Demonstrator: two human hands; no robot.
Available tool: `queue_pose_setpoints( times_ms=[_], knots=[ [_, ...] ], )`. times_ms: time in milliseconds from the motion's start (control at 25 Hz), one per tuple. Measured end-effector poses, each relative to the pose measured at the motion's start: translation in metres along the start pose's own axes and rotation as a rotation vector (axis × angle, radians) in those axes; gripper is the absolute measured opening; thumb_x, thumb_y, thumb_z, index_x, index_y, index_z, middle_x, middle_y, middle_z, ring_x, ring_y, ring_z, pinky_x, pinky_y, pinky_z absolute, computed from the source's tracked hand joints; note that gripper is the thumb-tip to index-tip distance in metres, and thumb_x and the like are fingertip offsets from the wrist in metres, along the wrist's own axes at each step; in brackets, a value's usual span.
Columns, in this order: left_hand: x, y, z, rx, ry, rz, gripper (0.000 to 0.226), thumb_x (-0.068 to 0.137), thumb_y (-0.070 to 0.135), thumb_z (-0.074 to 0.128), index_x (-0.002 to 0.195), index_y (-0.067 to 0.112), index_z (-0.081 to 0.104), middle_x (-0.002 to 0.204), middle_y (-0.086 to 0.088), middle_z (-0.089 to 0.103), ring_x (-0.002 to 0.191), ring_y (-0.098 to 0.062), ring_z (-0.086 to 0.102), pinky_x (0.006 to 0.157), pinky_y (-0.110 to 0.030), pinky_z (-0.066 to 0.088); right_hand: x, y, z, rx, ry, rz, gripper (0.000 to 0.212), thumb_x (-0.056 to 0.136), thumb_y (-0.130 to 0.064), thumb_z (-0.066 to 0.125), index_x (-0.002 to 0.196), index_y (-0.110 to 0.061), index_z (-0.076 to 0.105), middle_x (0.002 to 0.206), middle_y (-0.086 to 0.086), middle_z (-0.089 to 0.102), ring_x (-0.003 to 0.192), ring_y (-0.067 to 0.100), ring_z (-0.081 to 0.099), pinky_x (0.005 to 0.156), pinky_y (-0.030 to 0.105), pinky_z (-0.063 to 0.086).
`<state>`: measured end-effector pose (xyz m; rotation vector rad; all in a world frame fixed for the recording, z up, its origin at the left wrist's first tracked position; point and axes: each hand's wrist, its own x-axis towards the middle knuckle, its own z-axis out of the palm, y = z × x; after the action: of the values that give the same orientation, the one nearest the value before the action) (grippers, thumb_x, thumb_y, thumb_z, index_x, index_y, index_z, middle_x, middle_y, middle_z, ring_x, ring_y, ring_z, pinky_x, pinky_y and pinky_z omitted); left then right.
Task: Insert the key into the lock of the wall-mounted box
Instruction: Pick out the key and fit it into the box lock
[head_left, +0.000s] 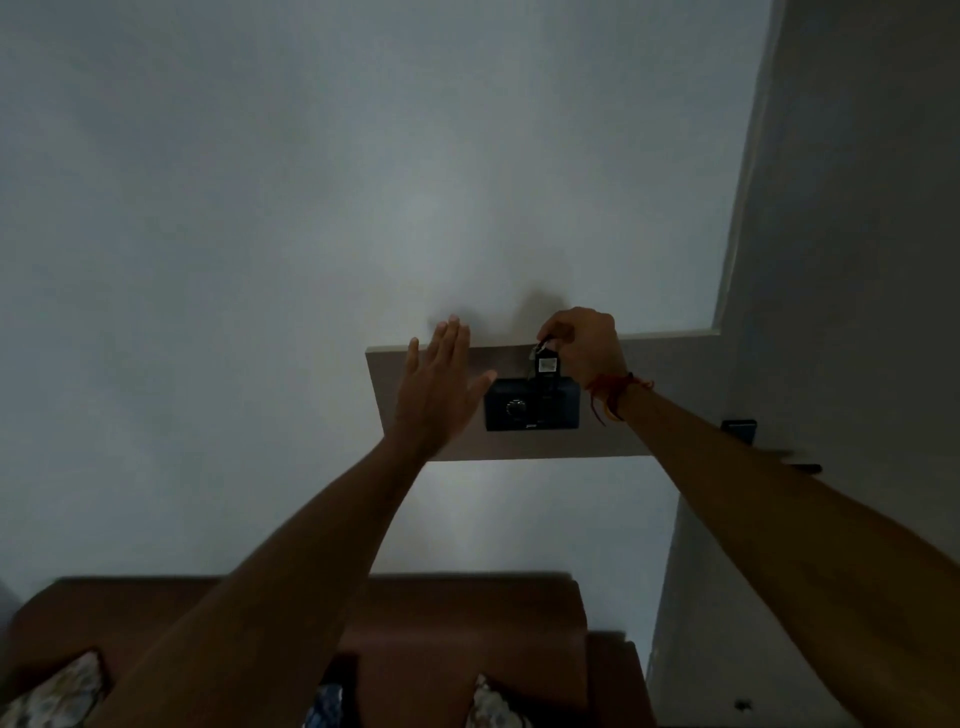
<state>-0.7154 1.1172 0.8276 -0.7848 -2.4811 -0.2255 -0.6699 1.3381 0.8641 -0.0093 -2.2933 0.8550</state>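
Observation:
A small dark box (532, 404) with a round dial on its front is fixed to a pale wall panel (675, 410). My right hand (584, 345) is pinched on a key with a dark tag (546, 362), which hangs just above the box's top edge. The key's blade is too small and dim to make out. My left hand (439, 387) is raised flat with fingers spread, its thumb touching or almost touching the box's left side. A red thread is tied round my right wrist.
A brown sofa (467, 623) with patterned cushions stands against the wall below. A wall corner (727, 291) runs down on the right, with a dark switch plate (738, 429) and a small shelf beside my right forearm.

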Motion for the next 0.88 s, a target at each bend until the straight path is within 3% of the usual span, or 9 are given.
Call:
queue_pose_setpoints(
  times_ms=[240, 480, 680, 880],
  knots=[
    [0.005, -0.006, 0.008, 0.007, -0.026, 0.007, 0.080, 0.104, 0.058, 0.034, 0.163, 0.008, 0.013, 0.173, -0.013, 0.009, 0.161, -0.026, 0.007, 0.131, -0.052, 0.009, -0.003, 0.018, 0.016, 0.000, -0.064, 0.010, 0.016, 0.072, 0.009, 0.068, 0.082, 0.000, 0.075, 0.092, 0.023, 0.072, 0.088, 0.036, 0.067, 0.086, 0.042, 0.056],
    [0.013, -0.008, 0.022, -0.005, -0.028, 0.028, 0.079, 0.105, 0.058, 0.033, 0.163, 0.010, 0.011, 0.173, -0.011, 0.006, 0.161, -0.024, 0.003, 0.131, -0.052, 0.007, -0.007, 0.033, 0.029, -0.073, -0.058, 0.022, 0.018, 0.078, 0.003, 0.068, 0.094, -0.003, 0.074, 0.094, 0.022, 0.067, 0.089, 0.032, 0.062, 0.078, 0.027, 0.043],
    [0.012, -0.011, 0.040, 0.000, -0.022, 0.012, 0.079, 0.105, 0.056, 0.036, 0.164, 0.013, 0.008, 0.174, -0.008, 0.003, 0.161, -0.024, 0.002, 0.131, -0.052, 0.007, -0.008, 0.038, 0.037, -0.154, -0.040, -0.078, 0.014, 0.081, 0.006, 0.062, 0.089, -0.002, 0.069, 0.090, 0.019, 0.061, 0.082, 0.032, 0.060, 0.069, 0.028, 0.041],
    [0.009, -0.008, 0.049, -0.035, 0.008, -0.002, 0.082, 0.103, 0.053, 0.042, 0.164, 0.012, 0.006, 0.174, -0.008, 0.001, 0.161, -0.026, -0.001, 0.130, -0.055, 0.008, -0.017, 0.035, 0.037, -0.464, -0.084, -0.256, 0.021, 0.080, 0.010, 0.057, 0.097, -0.002, 0.063, 0.100, 0.018, 0.054, 0.077, 0.031, 0.054, 0.058, 0.035, 0.051]
  ],
)
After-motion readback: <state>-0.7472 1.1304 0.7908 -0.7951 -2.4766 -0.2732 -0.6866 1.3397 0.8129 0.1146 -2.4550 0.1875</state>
